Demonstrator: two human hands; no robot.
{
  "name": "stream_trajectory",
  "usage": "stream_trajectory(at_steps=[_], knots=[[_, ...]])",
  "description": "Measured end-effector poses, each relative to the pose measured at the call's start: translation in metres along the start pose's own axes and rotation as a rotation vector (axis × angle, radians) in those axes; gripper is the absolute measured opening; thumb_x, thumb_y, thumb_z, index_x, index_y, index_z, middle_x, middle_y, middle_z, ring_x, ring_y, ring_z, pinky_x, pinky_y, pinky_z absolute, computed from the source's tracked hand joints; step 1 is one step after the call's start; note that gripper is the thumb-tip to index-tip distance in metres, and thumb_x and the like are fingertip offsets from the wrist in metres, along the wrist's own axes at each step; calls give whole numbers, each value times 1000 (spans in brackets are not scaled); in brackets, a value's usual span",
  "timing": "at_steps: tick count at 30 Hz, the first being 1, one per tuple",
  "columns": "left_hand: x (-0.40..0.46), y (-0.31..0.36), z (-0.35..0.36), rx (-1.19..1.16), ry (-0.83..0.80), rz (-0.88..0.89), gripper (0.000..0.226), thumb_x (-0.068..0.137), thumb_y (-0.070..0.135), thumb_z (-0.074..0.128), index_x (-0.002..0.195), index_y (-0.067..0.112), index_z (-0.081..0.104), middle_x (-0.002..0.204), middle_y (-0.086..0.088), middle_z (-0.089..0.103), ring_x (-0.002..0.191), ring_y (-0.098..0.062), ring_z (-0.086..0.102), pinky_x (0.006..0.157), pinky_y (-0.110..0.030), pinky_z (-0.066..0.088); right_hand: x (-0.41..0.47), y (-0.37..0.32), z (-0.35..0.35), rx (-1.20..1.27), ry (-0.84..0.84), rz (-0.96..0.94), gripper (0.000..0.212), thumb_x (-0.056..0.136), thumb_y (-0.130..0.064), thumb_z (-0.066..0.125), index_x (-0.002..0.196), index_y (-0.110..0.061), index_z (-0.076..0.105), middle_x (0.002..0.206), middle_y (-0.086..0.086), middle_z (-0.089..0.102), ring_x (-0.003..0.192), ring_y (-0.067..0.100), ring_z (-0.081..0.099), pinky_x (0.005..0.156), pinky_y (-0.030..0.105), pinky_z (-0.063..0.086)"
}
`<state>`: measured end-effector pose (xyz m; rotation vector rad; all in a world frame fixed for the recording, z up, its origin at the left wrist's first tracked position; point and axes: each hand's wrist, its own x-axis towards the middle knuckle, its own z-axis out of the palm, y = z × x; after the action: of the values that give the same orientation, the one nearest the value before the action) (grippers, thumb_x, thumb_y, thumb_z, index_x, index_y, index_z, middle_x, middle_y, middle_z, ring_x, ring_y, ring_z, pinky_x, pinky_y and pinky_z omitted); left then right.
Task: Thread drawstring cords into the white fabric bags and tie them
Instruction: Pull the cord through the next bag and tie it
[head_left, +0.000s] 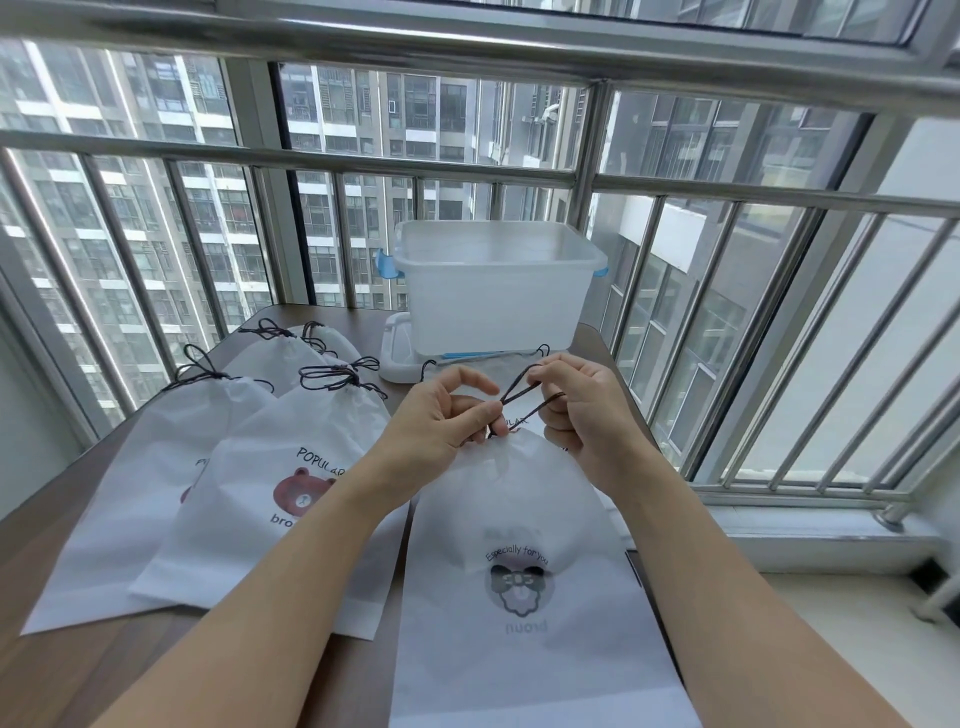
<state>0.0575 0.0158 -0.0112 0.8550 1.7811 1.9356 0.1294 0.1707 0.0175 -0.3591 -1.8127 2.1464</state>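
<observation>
A white fabric bag (524, 519) printed "Especially for you" lies in front of me on the wooden table (78, 670), its gathered neck pointing away. A dark drawstring cord (519, 391) rises from that neck and forms a loop. My left hand (447, 415) pinches the cord just above the neck. My right hand (576, 410) holds the loop end of the same cord. To the left lie several white bags with tied dark cords; the nearest one (280, 467) shows a brown bear and "POPULAR".
A translucent plastic bin (493, 291) with blue latches stands on its lid (395, 358) at the table's far side. Another bag lies partly hidden under my hands, in front of the bin. A metal window railing (779, 197) surrounds the far and right sides.
</observation>
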Motion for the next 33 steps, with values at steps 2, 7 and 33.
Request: stream_trajectory(at_steps=[2,7,33], knots=[[-1,0,1,-8,-18,14,8,96,4,60,93,11,60,70,-6,67,58,-11,48,57,-15,43,-1,-1,-1,24,-11,10,14,96,-5,57,84,-11,52,69,4,13,43,9,12,34,13,33],[-1,-1,1,21,-70,57,14,95,3,59,95,9,72,71,-3,68,62,-10,52,63,-14,46,1,0,-2,39,-15,42,20,97,-8,59,79,-14,53,65,1,18,41,8,13,34,13,33],[1,2,10,1,193,-73,32,99,12,52,83,-8,72,67,-13,66,61,-17,52,54,-18,39,4,18,2,-256,-166,-264,7,94,2,65,90,6,69,71,18,67,53,11,59,55,17,45]])
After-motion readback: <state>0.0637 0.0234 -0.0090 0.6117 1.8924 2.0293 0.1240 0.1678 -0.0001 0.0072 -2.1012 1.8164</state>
